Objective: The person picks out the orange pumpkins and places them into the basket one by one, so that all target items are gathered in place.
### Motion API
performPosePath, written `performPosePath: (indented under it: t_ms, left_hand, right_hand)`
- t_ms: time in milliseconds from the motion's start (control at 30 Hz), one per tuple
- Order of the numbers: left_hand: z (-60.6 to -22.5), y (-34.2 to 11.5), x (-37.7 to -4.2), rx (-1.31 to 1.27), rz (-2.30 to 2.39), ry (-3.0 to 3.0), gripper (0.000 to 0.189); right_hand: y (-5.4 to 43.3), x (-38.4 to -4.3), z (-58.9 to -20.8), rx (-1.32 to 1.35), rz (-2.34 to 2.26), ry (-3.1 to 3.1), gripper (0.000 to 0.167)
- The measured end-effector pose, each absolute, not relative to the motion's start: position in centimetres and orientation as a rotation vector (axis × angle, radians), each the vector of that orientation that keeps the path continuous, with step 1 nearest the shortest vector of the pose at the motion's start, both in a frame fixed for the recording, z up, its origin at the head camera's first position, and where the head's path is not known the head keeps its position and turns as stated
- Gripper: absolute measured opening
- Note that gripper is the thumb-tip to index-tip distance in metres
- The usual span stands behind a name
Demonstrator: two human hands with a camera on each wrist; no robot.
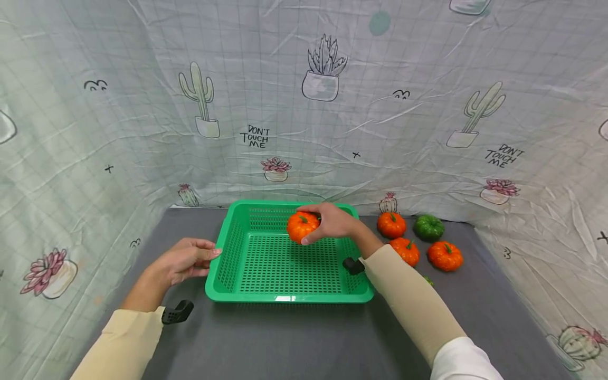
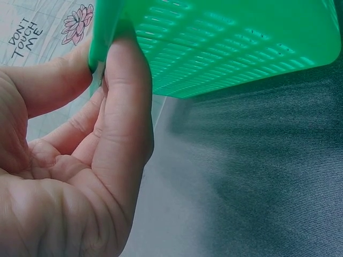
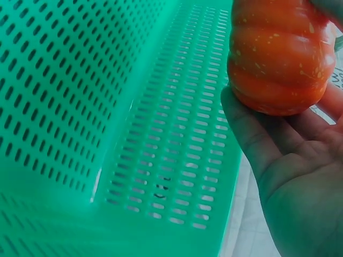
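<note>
A small orange pumpkin [image 1: 299,228] with a green stem is held by my right hand [image 1: 336,221] over the back half of a green plastic basket [image 1: 290,298]. The right wrist view shows thumb and fingers spread around the ribbed, yellow-flecked pumpkin [image 3: 278,59], above the slotted basket wall [image 3: 177,139]. At the basket's left side, my left hand [image 1: 187,259] pinches the rim. The left wrist view has its thumb on one face of the green rim [image 2: 104,32] and the fingers [image 2: 126,101] on the other. No pumpkin shows on the basket floor.
To the right of the basket lie three more orange pumpkins [image 1: 445,256] and a green pumpkin [image 1: 429,228]. A small green piece [image 1: 429,281] peeks out past the right sleeve [image 1: 413,301]. Printed cloth [image 1: 323,142] hangs behind and beside the dark grey table [image 1: 285,343].
</note>
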State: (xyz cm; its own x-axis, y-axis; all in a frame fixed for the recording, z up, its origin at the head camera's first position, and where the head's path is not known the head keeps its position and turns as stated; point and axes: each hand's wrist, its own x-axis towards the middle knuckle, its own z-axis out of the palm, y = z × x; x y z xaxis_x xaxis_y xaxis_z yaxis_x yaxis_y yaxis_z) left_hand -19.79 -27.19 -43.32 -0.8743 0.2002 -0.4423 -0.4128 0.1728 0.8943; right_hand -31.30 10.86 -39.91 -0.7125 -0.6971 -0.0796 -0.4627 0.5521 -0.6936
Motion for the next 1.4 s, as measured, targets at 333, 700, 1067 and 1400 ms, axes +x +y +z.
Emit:
performPosePath:
  t_ms: [333, 700, 1067, 1400]
  left_hand:
    - [-43.1, -27.2, -19.7, -0.192, 1.757, 1.977, 0.058]
    - [-43.4, -27.2, -19.7, -0.195, 1.757, 1.976, 0.056]
    - [-43.3, -27.3, -19.9, -0.208, 1.756, 1.992, 0.055]
    - [-43.2, -27.2, -19.8, -0.21, 1.773, 1.966, 0.051]
  right_hand:
    - [9.1, -31.2, -40.5, -0.938, -0.972, 2.432, 0.085]
    - [7.6, -31.7, -41.6, -0.91, -0.981, 2.419, 0.088]
    - [6.6, -32.3, -42.5, -0.879, -0.972, 2.451, 0.088]
    - [5.9, -32.8, -43.7, -0.864, -0.962, 2.461, 0.089]
